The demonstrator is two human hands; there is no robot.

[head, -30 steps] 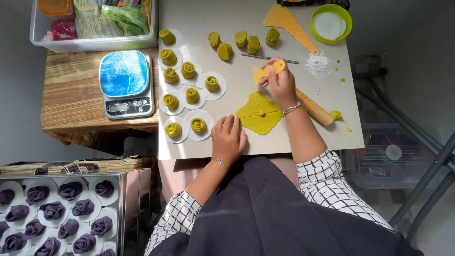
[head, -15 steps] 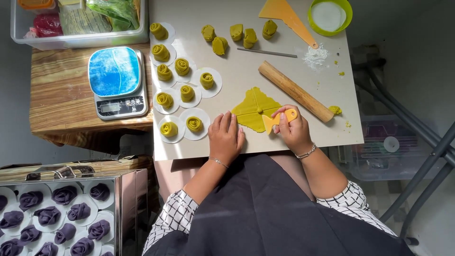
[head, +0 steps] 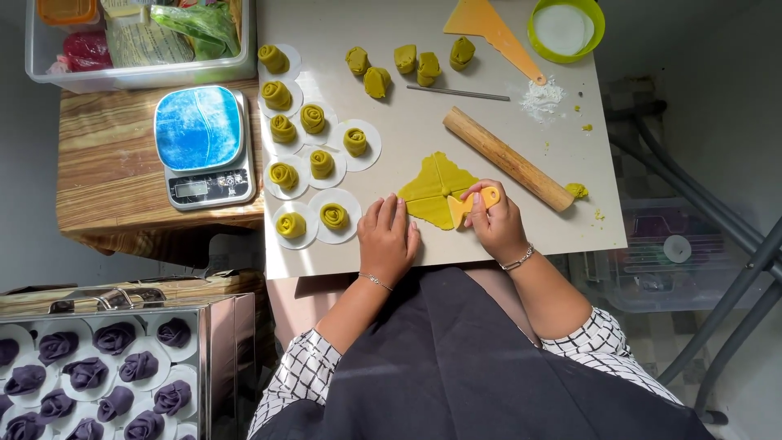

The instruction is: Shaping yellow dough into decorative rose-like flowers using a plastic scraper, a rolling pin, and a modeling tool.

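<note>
Cutting is the step in hand: the right hand (head: 495, 224) grips a small yellow cutter (head: 472, 204) at the lower right corner of the flattened green dough sheet (head: 436, 189), mid-frame on the worktop (head: 423, 122), already scored into quarters. The left hand (head: 388, 240) lies flat and empty, fingers spread, just left of the sheet. Next, I judge, a quarter wants lifting free cleanly. Rolled dough roses on paper rounds (head: 309, 159) sit further left, the rolling pin (head: 507, 158) to the right.
</note>
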